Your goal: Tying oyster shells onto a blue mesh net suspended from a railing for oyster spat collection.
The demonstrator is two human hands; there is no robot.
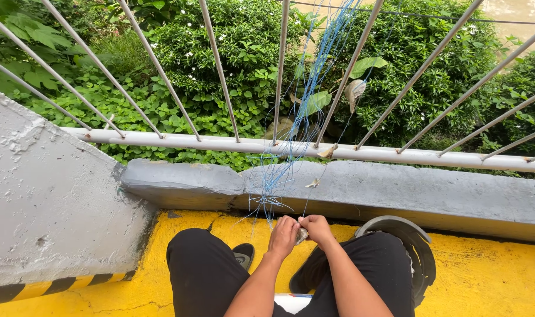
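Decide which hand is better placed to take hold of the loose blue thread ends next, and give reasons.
Probably the left hand: the blue threads hang just above it, while the right hand sits further right, pinching a small pale object with a thin line.

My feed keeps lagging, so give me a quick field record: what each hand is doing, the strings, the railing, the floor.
left hand: pinching the blue strings, beside the right hand
right hand: holding a small grey object, kind unclear
blue strings: run up through the railing, ends loose over the ledge
floor: yellow
past railing: green bushes
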